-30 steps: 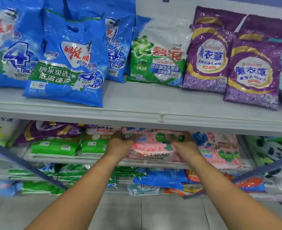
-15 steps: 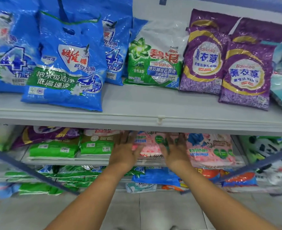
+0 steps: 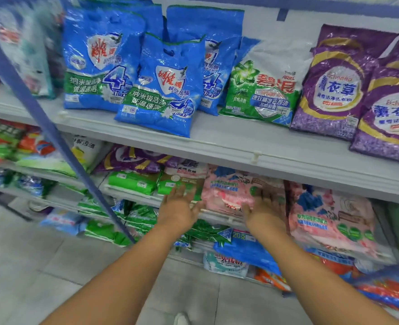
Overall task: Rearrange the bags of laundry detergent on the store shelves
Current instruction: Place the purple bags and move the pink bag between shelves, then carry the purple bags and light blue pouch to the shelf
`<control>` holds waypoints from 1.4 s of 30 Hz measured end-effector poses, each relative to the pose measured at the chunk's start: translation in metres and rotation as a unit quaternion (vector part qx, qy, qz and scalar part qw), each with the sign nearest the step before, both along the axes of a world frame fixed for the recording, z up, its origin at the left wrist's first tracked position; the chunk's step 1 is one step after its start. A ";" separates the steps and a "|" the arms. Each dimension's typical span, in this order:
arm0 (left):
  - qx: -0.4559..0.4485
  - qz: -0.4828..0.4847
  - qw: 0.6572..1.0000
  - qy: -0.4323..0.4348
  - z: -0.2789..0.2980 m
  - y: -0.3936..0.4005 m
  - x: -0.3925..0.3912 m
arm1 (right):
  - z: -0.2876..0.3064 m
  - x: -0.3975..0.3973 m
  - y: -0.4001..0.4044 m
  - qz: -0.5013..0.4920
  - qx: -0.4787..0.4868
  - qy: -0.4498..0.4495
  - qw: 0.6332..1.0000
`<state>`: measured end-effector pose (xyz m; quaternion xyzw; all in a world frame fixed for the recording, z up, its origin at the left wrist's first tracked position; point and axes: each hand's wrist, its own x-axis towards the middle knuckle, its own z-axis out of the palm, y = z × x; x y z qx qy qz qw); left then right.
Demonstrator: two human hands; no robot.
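Note:
A pink detergent bag (image 3: pixel 229 193) lies on the second shelf (image 3: pixel 217 219), under the top shelf's edge. My left hand (image 3: pixel 178 207) is spread open at the bag's left edge, fingers apart. My right hand (image 3: pixel 265 207) lies flat and open over the bag's right part. Neither hand is closed around the bag. A second pink bag (image 3: pixel 332 219) lies to its right. Green bags (image 3: pixel 133 181) lie to its left.
The top shelf (image 3: pixel 240 141) holds blue bags (image 3: pixel 161 90), a green and white bag (image 3: pixel 264 85) and purple bags (image 3: pixel 334 85). A blue slanted bar (image 3: pixel 53 137) crosses the left side. Lower shelves carry more blue, green and orange bags above a grey tiled floor (image 3: pixel 41 266).
Both hands have let go of the pink bag and opened flat. The view has swung to the left and tilted, so the shelves now slope down to the right.

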<state>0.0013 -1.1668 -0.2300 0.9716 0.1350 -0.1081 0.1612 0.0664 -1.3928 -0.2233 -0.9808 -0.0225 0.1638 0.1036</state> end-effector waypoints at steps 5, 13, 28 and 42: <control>0.023 0.073 0.997 0.009 0.009 0.044 -0.039 | 0.012 -0.021 0.040 0.094 0.029 -0.015 0.995; -0.024 0.155 0.988 0.001 0.006 0.109 -0.047 | 0.010 -0.019 0.104 0.159 0.026 -0.012 0.987; 0.060 0.098 0.993 -0.031 -0.037 0.228 0.021 | -0.021 0.047 0.273 0.110 -0.016 -0.010 0.994; -0.529 0.370 0.752 -0.134 -0.043 0.218 0.070 | -0.072 0.104 0.311 0.018 0.041 -0.083 0.996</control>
